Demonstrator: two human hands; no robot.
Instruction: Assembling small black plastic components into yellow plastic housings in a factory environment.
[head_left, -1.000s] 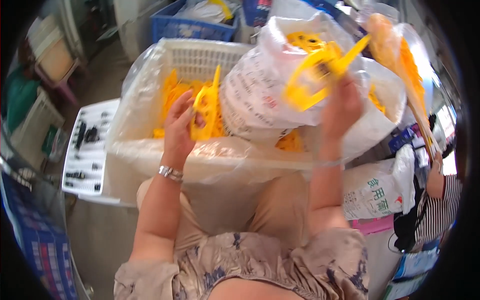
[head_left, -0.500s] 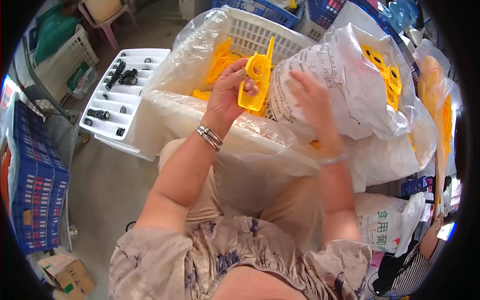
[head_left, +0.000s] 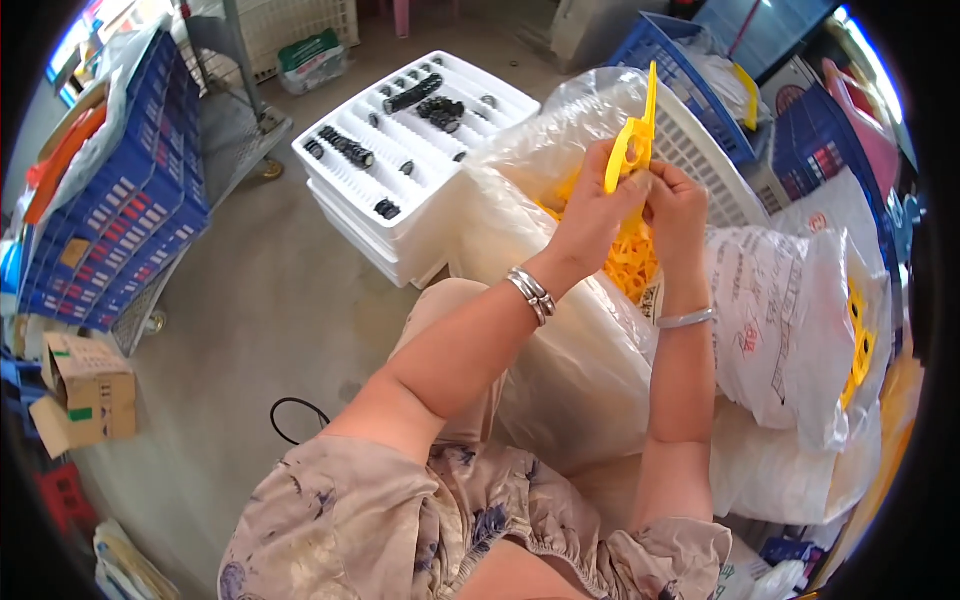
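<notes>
A yellow plastic part (head_left: 633,135) with a ring-shaped opening and a long thin spike stands upright in my left hand (head_left: 590,215), whose fingers are wrapped round it. My right hand (head_left: 680,205) meets it from the right, its fingers closed at the part's edge beside the left fingertips; whether a smaller piece sits between them is hidden. Below both hands, many similar yellow parts (head_left: 630,265) lie in a clear plastic liner (head_left: 570,330) inside a white lattice basket (head_left: 710,155).
Left of the basket, a stack of white slotted trays (head_left: 350,215) carries black rings (head_left: 345,147) in rows and clumps. A white sack (head_left: 770,320) of yellow parts leans at the right. Blue crates (head_left: 110,200) on a trolley and a cardboard box (head_left: 90,390) stand far left.
My view has swung left, bringing the trays nearer the middle. The right hand has come over from the white sack to the yellow part, which is turned more edge-on.
</notes>
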